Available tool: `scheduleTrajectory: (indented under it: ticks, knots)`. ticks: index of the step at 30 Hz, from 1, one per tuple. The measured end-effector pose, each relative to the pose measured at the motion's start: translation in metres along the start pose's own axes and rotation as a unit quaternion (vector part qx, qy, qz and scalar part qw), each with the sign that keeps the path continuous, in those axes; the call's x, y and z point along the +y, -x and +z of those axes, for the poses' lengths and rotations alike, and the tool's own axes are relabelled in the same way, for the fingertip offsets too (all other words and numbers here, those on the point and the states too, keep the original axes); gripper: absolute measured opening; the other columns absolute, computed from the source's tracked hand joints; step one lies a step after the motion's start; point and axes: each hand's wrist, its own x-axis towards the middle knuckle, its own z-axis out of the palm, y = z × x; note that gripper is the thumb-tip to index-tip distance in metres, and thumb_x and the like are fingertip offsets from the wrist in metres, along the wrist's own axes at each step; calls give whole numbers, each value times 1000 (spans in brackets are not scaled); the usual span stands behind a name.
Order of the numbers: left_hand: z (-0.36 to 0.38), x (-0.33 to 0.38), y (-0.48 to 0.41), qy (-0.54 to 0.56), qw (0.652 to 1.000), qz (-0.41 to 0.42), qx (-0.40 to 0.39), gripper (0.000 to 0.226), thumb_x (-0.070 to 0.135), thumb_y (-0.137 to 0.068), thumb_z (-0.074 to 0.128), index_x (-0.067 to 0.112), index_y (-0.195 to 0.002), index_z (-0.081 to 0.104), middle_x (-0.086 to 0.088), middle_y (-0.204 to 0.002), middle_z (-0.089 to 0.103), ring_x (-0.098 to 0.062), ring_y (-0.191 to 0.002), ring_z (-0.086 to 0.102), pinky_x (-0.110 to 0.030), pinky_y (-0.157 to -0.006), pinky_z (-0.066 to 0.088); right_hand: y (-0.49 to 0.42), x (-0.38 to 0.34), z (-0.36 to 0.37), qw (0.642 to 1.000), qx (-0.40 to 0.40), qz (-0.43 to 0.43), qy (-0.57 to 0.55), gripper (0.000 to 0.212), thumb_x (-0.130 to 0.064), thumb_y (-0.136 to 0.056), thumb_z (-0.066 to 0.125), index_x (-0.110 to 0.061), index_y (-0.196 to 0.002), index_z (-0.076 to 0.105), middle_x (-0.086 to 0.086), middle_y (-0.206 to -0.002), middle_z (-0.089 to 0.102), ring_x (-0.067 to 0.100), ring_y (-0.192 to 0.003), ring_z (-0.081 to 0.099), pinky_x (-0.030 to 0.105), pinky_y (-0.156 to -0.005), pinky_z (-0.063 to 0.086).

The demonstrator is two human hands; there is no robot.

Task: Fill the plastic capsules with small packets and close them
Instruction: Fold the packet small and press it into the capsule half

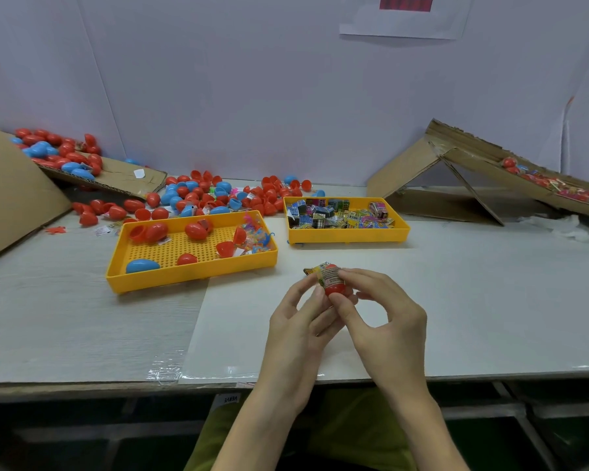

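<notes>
Forearms reaching forward, left hand (296,321) and right hand (388,317) close together, curled fingers (368,276) pinching a red capsule (335,287)

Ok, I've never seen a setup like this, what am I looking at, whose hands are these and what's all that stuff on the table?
No machine here: one camera worn on a person's head looks down at their own hands. The left hand and right hand together pinch a red capsule with a printed packet sticking out of it, not yet closed. On the table, the left yellow tray holds a few capsules and small toys; the right yellow tray holds more packets. Loose red and blue capsules are heaped behind, near cardboard ramps.
</notes>
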Motion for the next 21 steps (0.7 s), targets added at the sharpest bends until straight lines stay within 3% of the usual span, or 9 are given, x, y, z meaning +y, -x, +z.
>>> scheduleTrajectory:
  ticks: [4, 8, 15, 21]
  knots:
    - [-3, 1, -1, 24, 999, -18, -28, 36, 22, -101, 49, 11, -134, 59, -11, -126, 69, -29, -116, 67, -33, -93, 58, 2, 1, 0, 1000, -16, -17, 16, 26, -15, -83, 75, -18, -110, 75, -12, -112, 71, 5, -105, 66, 30, -86, 57]
    - [-6, 0, -3, 58, 998, -18, -12, 41, 22, -89, 60, 12, -128, 64, -9, -124, 71, -26, -116, 67, -30, -87, 59, 1, 1, 0, 999, -39, -27, 19, 34, -8, -82, 78, -19, -114, 74, -12, -115, 70, 3, -110, 64, 25, -89, 55]
    - [-9, -2, -5, 69, 997, -19, -9, 35, 17, -100, 52, 7, -133, 58, -14, -126, 69, -25, -115, 68, -28, -85, 58, 2, 2, 1, 999, -13, -28, 13, 26, -18, -81, 76, -16, -106, 77, -10, -106, 74, -1, -101, 66, 18, -86, 54]
    - [-9, -3, -6, 73, 997, -10, -5, 37, 18, -98, 55, 4, -131, 58, -16, -124, 69, -22, -107, 70, -26, -84, 58, 3, 4, 1, 1000, 1, -18, 2, 24, -18, -79, 76, -14, -103, 79, -10, -104, 74, -2, -99, 68, 14, -88, 52]
